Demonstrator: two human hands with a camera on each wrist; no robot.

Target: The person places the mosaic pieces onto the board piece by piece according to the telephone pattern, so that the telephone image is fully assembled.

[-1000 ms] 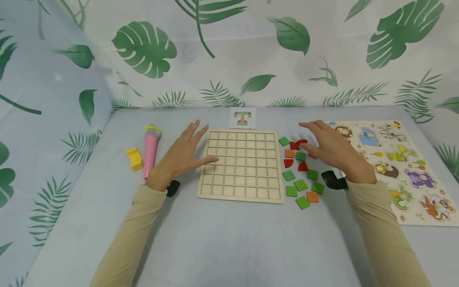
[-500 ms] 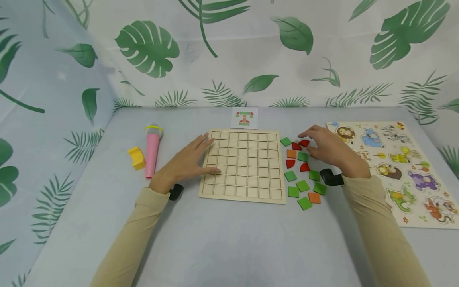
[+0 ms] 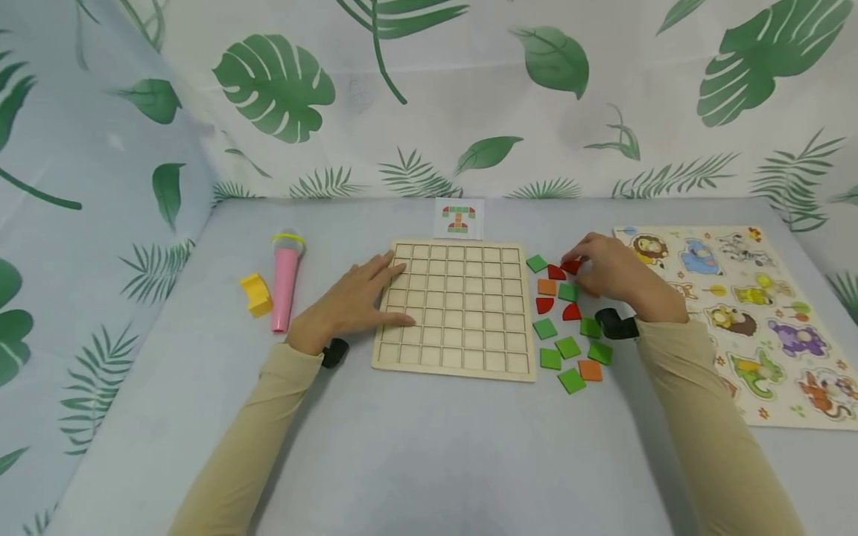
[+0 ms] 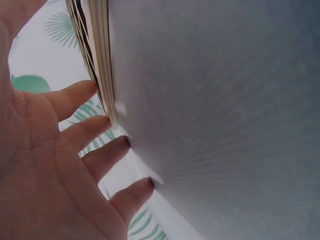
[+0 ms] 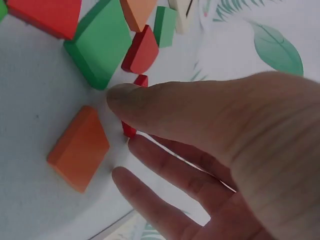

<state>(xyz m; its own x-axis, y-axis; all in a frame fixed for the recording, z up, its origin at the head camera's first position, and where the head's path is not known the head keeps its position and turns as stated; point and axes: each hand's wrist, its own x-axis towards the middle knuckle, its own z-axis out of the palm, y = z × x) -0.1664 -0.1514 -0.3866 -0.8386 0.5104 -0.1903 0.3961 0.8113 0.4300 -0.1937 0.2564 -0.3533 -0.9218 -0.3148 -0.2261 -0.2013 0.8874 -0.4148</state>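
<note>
Fingers (image 5: 167, 168) of the right hand (image 3: 613, 274) are bent downward, thumb and fingertips grasping a red quarter-round piece (image 3: 569, 266); how firmly, cannot be told, since the thumb covers much of it. This piece is at the table's right half, beyond the grid board's upper right corner area. A second red piece (image 3: 556, 272) lies just beside it on the left, with a green tile (image 3: 568, 292) on the near side and an orange tile (image 5: 80, 147) near the thumb, low under the hand. Nearer the body lie a third red piece (image 3: 544, 305), a fourth red piece (image 3: 571, 311) and a loose spread of green and orange squares (image 3: 568, 347). The grid board (image 3: 456, 309) lies flat to the left of these pieces. At its left side the left hand (image 3: 355, 300) is spread and relaxed, clutching nothing; its thumb lies over the board, and in the left wrist view two fingertips meet the board's edge. Behind the board lies a card (image 3: 459, 218) printed with a T-shaped pattern. Farther left are a pink microphone (image 3: 284, 286) and a yellow block (image 3: 256, 295); at far right, an animal puzzle (image 3: 761, 346). A leaf-print backdrop (image 3: 415, 126) closes off the table (image 3: 436, 447).
</note>
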